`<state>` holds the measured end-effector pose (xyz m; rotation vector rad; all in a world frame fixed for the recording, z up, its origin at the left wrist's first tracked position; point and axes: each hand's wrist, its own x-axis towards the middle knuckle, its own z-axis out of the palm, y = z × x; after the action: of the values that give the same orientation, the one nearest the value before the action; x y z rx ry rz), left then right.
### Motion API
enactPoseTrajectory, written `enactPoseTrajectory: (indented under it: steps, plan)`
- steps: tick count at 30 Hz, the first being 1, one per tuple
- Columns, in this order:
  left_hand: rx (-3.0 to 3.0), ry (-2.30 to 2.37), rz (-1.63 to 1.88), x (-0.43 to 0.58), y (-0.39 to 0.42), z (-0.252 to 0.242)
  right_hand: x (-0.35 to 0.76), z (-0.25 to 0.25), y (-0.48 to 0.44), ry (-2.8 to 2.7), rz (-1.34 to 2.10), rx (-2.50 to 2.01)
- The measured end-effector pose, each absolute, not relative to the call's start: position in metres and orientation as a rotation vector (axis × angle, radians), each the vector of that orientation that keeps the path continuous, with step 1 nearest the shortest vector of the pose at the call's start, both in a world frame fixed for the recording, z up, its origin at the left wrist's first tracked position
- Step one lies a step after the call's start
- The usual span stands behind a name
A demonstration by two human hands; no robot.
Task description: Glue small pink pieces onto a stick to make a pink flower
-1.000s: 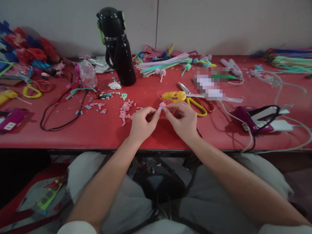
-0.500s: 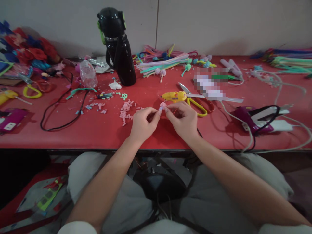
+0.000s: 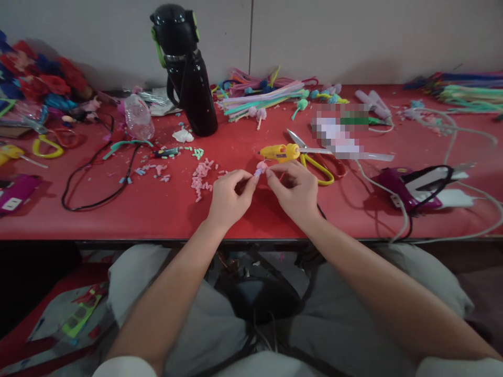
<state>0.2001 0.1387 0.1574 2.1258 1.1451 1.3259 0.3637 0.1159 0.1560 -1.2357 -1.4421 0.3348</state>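
My left hand (image 3: 232,198) pinches a small fuzzy pink-and-lilac piece (image 3: 261,166) between thumb and fingertips, above the red table. Close on its right, my right hand (image 3: 295,187) has thumb and forefinger drawn together; whether a tiny bit sits between them is too small to tell. Just behind the hands lies a yellow hot glue gun (image 3: 280,152), its nozzle pointing left. To the left of my left hand is a loose pile of short pink fuzzy cuttings (image 3: 202,177). Scissors with yellow and red handles (image 3: 320,170) rest beyond my right hand.
A black bottle (image 3: 192,89) stands at the back, beside a crumpled clear plastic bottle (image 3: 138,118). Pipe cleaners (image 3: 263,99) lie along the wall. Purple power sockets (image 3: 404,188) with white cables are at the right. A black cord (image 3: 98,201) loops on the left.
My right fingertips have drawn slightly away from the pink-and-lilac piece, which shows more plainly. My left hand keeps its pinch. The whole view has shifted a little.
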Motion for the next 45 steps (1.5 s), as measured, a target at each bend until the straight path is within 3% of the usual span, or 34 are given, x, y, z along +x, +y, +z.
enactPoseTrajectory:
  steps: [18,26,33,38,45]
  plan:
    - [2.009,1.148,1.327,0.196,0.141,0.156,0.361,0.152,0.116,-1.418,0.535,-1.206]
    - [2.191,1.198,1.391,0.182,0.151,0.163,0.388,0.169,0.108,-1.58,0.232,-1.345]
    - [2.131,1.262,1.307,0.155,0.164,0.168,0.413,0.151,0.135,-1.584,0.069,-1.598]
    - [2.102,1.238,1.2,0.149,0.167,0.169,0.409,0.151,0.157,-1.657,0.332,-1.728]
    - [2.207,1.277,1.205,0.143,0.171,0.167,0.404,0.15,0.15,-1.407,0.927,-1.331]
